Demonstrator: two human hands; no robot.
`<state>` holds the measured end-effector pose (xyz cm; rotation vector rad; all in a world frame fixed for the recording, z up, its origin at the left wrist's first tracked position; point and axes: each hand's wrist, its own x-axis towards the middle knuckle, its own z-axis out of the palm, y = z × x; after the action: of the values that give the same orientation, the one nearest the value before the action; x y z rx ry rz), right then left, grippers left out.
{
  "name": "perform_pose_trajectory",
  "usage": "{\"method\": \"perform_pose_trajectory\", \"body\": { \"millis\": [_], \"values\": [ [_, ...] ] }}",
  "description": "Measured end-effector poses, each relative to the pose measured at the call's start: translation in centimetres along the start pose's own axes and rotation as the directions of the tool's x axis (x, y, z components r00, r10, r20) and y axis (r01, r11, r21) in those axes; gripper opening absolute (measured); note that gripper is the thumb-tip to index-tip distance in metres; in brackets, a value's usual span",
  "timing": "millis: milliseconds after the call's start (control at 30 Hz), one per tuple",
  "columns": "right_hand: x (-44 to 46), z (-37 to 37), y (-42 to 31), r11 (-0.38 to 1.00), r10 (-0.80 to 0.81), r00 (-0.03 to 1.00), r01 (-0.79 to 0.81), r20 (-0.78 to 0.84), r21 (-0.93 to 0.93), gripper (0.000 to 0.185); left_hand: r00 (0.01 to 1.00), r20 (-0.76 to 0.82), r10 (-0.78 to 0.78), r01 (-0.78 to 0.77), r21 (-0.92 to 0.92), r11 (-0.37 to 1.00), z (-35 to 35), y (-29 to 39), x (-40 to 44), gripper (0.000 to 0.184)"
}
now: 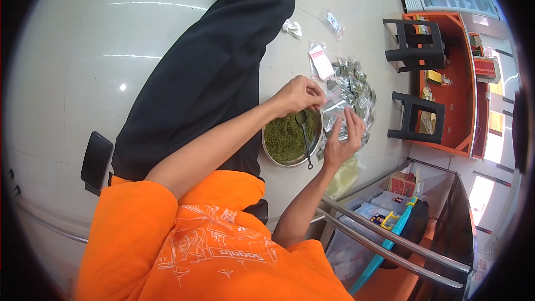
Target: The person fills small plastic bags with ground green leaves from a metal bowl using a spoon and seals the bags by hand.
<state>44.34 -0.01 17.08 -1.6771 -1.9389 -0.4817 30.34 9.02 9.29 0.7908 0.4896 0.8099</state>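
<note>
A metal bowl [266, 147] of shredded dried green leaf [284, 136] sits on the floor, with a dark spoon [307, 144] lying across it. Above the bowl's far edge, my left hand [298, 96] has its fingers pinched together at the edge of a clear plastic bag [334, 107]. My right hand [343, 139] is beside that bag, thumb and fingers stretched apart; whether its fingertips touch the plastic is unclear. Behind both hands lies a heap of small clear packets [356, 86] with dark green contents.
A pack with a white-and-red label [320, 61], another clear pack [334, 25] and a crumpled white piece [292, 28] lie farther out. A yellowish bag [344, 177] is near my right forearm. Metal rails [390, 239] run at lower right; dark stools [415, 117] stand at right.
</note>
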Motion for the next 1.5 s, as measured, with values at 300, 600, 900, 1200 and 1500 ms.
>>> {"method": "perform_pose_trajectory", "body": {
  "millis": [300, 600, 900, 1200, 1500],
  "values": [
    [-0.6, 0.9, -1.7, 0.465, 0.678, 0.687, -0.676, 0.261, 0.572, 0.02, 0.971, 0.104, 0.217, -0.239, 0.304, 0.922, 1.8, 0.4, -1.4, 0.02],
    [-1.0, 1.0, -0.7, 0.362, 0.639, 0.706, -0.626, 0.305, 0.69, 0.019, 0.948, 0.118, 0.296, -0.311, 0.139, 0.94, 1.8, -0.3, -0.5, 0.023],
    [0.2, 1.4, -3.2, 0.936, 0.307, 0.946, -0.32, 0.104, 0.147, 0.01, 0.969, 0.067, 0.236, -0.244, 0.358, 0.901, 1.2, 0.2, -0.9, 0.031],
    [-1.3, 3.1, -1.5, 0.957, 0.264, 0.958, -0.275, 0.107, 0.096, 0.008, 0.9, 0.08, 0.429, -0.348, 0.725, 0.594, 2.0, -1.7, -0.1, 0.025],
    [-1.5, 3.3, -1.7, 0.925, 0.331, 0.943, -0.333, 0.045, 0.182, 0.015, 0.947, -0.038, 0.32, -0.182, 0.755, 0.63, 1.9, -1.6, -1.0, 0.026]
  ]
}}
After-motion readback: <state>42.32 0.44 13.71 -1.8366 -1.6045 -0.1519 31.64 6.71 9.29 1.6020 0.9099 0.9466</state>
